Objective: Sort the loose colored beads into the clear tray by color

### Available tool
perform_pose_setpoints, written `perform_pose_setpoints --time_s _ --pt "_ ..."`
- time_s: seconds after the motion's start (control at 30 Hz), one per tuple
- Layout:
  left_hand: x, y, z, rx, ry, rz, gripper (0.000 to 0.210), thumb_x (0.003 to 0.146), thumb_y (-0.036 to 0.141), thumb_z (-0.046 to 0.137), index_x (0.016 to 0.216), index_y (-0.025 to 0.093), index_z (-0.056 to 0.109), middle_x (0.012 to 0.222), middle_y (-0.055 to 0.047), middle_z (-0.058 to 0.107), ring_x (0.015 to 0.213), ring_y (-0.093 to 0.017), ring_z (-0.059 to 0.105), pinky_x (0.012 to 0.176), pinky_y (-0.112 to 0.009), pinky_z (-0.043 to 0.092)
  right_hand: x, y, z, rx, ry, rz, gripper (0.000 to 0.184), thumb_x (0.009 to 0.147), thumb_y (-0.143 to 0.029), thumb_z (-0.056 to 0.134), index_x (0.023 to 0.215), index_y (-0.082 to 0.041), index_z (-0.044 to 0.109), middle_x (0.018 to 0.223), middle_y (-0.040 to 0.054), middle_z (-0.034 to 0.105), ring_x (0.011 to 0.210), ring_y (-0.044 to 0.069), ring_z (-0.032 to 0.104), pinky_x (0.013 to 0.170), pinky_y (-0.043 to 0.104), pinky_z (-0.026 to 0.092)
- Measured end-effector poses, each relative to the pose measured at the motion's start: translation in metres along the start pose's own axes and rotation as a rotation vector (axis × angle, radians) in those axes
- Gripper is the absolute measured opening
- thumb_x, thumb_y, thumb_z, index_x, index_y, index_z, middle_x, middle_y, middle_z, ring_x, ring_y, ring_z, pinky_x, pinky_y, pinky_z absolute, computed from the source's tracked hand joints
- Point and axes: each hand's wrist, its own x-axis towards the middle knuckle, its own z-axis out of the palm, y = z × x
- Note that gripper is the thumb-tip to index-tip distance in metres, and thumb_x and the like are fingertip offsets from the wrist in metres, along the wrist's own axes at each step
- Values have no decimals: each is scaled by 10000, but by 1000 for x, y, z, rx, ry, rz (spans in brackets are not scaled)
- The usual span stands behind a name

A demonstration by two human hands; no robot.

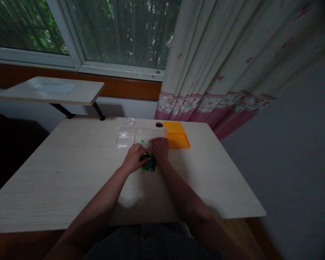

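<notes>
In the head view, both forearms reach forward over the table (78, 184) from its near edge and angle inward, so the hands nearly meet. The left hand (134, 157) bends inward at the pile of small green, blue and dark pieces (151, 166), its fingers curved over the far-left side with the thumb lower; whether it grips a piece, I cannot tell. The right hand (160, 148) lies at the near-right part of the clear tray (126, 135), fingers pointing away and left, fingertips drawn close together beside a small green piece (149, 141); whether they pinch it is too small to tell.
</notes>
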Motion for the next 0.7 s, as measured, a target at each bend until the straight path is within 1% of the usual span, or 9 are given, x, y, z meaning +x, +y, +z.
perform_pose_setpoints --time_s 0.3,0.6,0.7 --pt "2 1 0 21 -11 -8 203 796 350 697 947 215 684 1000 -70 538 984 -249 502 881 -397 429 0 -2 0 5 7 9 173 905 -303 605 839 -222 743 872 53 693 903 195 573 894 367 405" --pt "2 7 2 62 -33 -23 180 824 303 646 975 217 694 1012 -76 562 998 -252 510 885 -408 433 1 -5 -4 -7 -10 16 182 911 -300 592 854 -219 744 874 53 696 901 191 579 902 357 414" --pt "2 7 3 69 -35 -21 174 826 245 619 979 217 697 1010 -75 566 990 -247 512 881 -405 434 2 -6 -5 -9 -19 14 186 912 -295 590 851 -212 745 866 54 699 895 188 584 896 353 416"
